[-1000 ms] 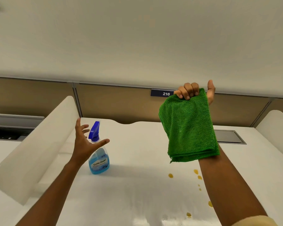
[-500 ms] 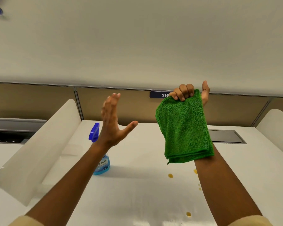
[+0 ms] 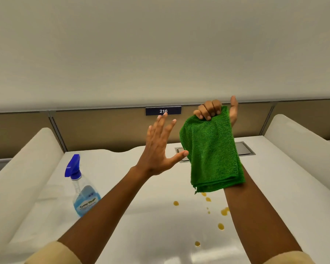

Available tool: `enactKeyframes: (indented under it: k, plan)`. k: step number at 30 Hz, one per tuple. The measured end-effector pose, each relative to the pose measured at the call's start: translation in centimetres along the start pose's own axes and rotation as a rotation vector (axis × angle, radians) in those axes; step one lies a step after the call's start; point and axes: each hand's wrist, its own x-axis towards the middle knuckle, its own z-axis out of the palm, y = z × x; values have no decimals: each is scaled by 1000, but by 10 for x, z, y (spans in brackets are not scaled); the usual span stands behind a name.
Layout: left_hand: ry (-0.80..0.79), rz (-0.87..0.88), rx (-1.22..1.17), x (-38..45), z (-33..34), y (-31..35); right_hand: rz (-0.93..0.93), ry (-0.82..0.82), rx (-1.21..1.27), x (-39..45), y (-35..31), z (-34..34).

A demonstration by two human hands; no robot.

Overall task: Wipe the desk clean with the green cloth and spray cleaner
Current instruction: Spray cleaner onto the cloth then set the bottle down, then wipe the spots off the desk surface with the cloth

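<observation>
My right hand (image 3: 215,110) is raised above the white desk (image 3: 145,225) and grips the top edge of a folded green cloth (image 3: 211,149), which hangs down over my forearm. Just left of the cloth, my left hand (image 3: 158,147) is held up with fingers spread, its thumb almost touching the cloth's edge. A spray bottle (image 3: 82,191) with blue liquid and a blue trigger head stands upright on the desk's left side, partly behind my left forearm. Several yellow-brown drops (image 3: 220,226) dot the desk beneath the cloth.
White curved dividers stand along the desk's left (image 3: 21,180) and right (image 3: 301,149) sides. A grey cable hatch (image 3: 244,148) lies at the back, partly behind the cloth. A tan partition carries a dark plate reading 216 (image 3: 163,111).
My left hand left the spray bottle, rose, and moved right toward the cloth with fingers spread. The right hand kept holding the cloth up in about the same place.
</observation>
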Motion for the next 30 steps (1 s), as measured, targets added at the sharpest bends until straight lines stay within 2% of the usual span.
enactKeyframes:
  k: [5,9,13,15,18,20,24,30]
  plan:
    - [-71,57,-173,19,32,38,-58,52,-120,-16,-38,-21]
    - [-97,57,-315,31,45,70,-81,28,-249,-28,-60,-31]
    - [-97,92,-403,34,58,95,-208,261,-419,-39,-66,-34]
    - [-140,91,-430,33,65,103,-302,383,-612,-48,-64,-34]
    - [-203,46,-419,28,77,112,-454,503,-1016,-62,-59,-41]
    - [-234,8,-374,25,87,115,-524,557,-1183,-71,-60,-50]
    - [-300,-2,-344,19,108,105,-596,618,-1418,-90,-67,-68]
    - [-331,-18,-261,14,142,109,-565,767,-1654,-126,-90,-111]
